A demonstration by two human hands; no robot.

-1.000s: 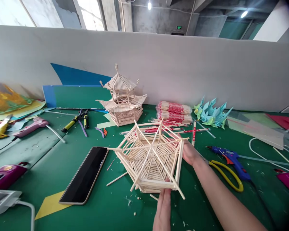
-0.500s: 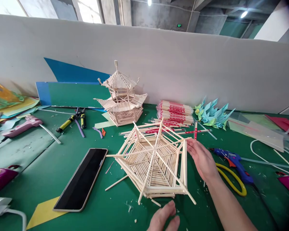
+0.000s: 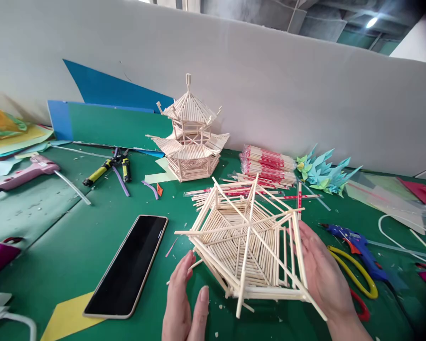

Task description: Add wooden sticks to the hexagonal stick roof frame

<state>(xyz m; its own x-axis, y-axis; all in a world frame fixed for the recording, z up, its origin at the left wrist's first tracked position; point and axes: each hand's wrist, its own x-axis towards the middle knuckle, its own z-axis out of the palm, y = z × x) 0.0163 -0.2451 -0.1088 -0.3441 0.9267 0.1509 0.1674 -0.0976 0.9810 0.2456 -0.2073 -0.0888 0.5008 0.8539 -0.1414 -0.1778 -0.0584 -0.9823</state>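
**Open hands on either side of a stick frame**

The hexagonal stick frame (image 3: 248,246) sits on the green table (image 3: 74,227), right of the dark phone (image 3: 128,265) and in front of the finished pagoda model (image 3: 190,137). The right hand (image 3: 323,274) is open, its palm and straight fingers laid against the frame's right side. The left hand (image 3: 186,303) is open too, its fingertips at the lower left edge (actual contact cannot be made out). A blue glue gun (image 3: 358,244) and yellow-handled scissors (image 3: 355,274) lie just beyond the right hand.

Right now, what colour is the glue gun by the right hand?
Blue; the plastic glue gun shows best in head view.
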